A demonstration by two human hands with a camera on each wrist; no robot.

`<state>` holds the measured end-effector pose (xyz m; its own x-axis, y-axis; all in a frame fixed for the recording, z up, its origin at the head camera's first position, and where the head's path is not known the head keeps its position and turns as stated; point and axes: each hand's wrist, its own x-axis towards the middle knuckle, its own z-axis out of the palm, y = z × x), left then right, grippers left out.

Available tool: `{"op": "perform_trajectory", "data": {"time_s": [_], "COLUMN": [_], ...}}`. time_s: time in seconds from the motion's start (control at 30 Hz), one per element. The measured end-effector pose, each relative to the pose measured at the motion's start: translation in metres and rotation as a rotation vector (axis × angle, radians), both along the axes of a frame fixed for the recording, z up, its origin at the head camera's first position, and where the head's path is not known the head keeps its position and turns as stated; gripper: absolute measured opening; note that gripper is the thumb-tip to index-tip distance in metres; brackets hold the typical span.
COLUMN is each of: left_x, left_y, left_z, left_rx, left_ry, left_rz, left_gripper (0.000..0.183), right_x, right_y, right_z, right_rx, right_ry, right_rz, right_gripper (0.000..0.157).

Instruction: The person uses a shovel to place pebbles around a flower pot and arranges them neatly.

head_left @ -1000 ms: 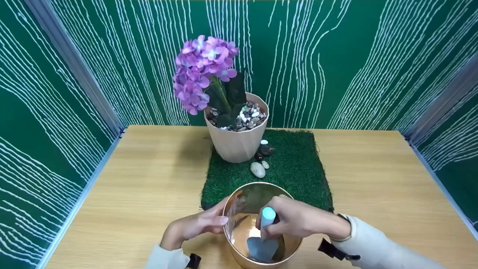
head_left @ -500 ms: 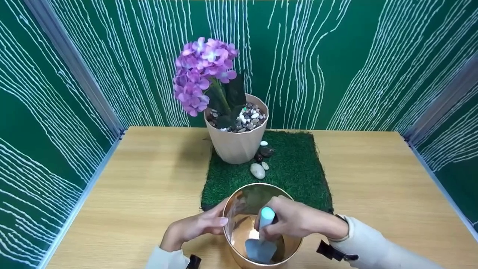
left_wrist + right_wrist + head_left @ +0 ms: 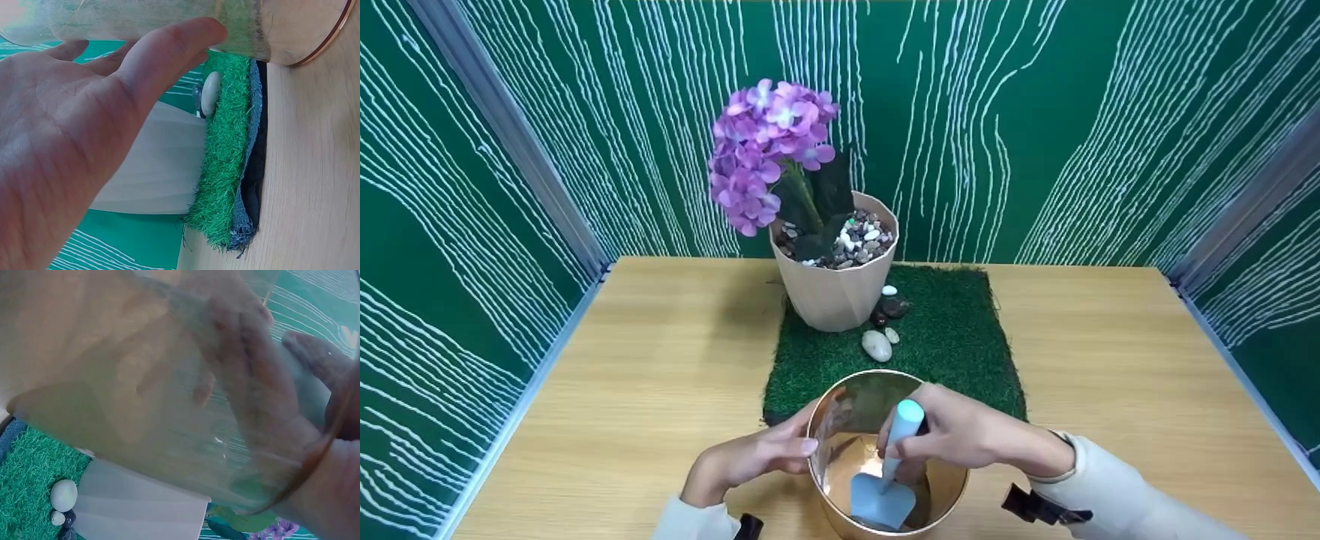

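A transparent amber glass bowl [image 3: 859,394] stands at the front of the table, its round mouth facing up. My left hand [image 3: 761,454] holds its left side, thumb by the rim and fingers round the outer wall. In the left wrist view the thumb of my left hand [image 3: 101,107] lies against the glass. Inside the bowl, my right hand [image 3: 952,427] grips the light blue handle of a small hand trowel [image 3: 883,501], blade pointing down near the bottom. Through the glass, the right wrist view shows the curled fingers of my right hand [image 3: 253,377].
Behind the bowl lies a square of artificial turf [image 3: 960,330]. On its back left stands a cream flowerpot [image 3: 836,296] with purple flowers [image 3: 772,150] and mixed pebbles. Several loose stones [image 3: 877,346] lie beside the pot. Green patterned walls [image 3: 1057,150] close off the wooden table [image 3: 675,337].
My right hand has shifted slightly up and to the right, and the trowel handle leans more to the right, its blade showing more fully. My left hand and the bowl stay in place.
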<state>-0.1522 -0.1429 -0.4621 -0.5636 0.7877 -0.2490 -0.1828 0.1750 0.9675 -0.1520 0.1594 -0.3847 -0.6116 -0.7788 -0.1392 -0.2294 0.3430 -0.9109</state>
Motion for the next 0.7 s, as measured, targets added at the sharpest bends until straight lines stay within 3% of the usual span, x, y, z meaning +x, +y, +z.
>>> {"op": "perform_trajectory", "data": {"time_s": [0.1, 0.47, 0.7], "left_x": [0.0, 0.0, -0.001], "left_y": [0.0, -0.001, -0.001], "left_z": [0.0, -0.001, -0.003], "left_rx": [-0.007, 0.005, 0.014], "left_ry": [0.004, -0.011, -0.016], "left_rz": [0.006, 0.008, 0.005], "left_gripper": [0.087, 0.091, 0.09], "right_x": [-0.001, -0.006, -0.007], "right_y": [0.004, 0.021, 0.033], "right_z": [0.002, 0.005, 0.006], "right_rx": [-0.022, -0.133, -0.154], "right_ry": [-0.001, -0.168, -0.179], "right_rz": [-0.003, -0.021, -0.065], "right_gripper": [0.019, 0.025, 0.028]}}
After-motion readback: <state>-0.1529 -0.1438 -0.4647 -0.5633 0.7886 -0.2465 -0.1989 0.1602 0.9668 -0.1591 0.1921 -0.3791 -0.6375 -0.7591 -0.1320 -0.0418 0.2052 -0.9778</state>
